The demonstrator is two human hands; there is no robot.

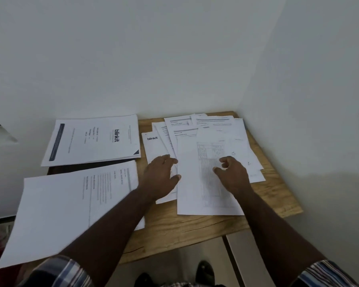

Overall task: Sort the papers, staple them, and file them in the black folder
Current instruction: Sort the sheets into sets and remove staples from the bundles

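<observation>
- Where the wooden table [195,228] met the white corner walls, it carried every paper in view, and its bare grain showed along the near and right edges.
- The largest sheet [56,214] lay at the near left, overhanging the table's edge, blank over most of its face with rotated lines of print toward its right side.
- Behind it lay a stapled-looking set topped by a "blinkit" cover page [93,139], turned sideways, with a dark band along its left edge and a dark corner at lower right.
- A dark strip [87,167] showed between those two; whether it was the black folder could not be told.
- On the right, a loose fan of papers [211,129] overlapped one another, one marked "blinkit" at its top, the front sheet [195,183] bearing a printed table.
- The left hand [160,177] rested flat on the fan's left sheets, fingers spread and relaxed.
- The right hand [233,172] was over the table-printed sheet, fingers loosely curled, gripping nothing visible.
</observation>
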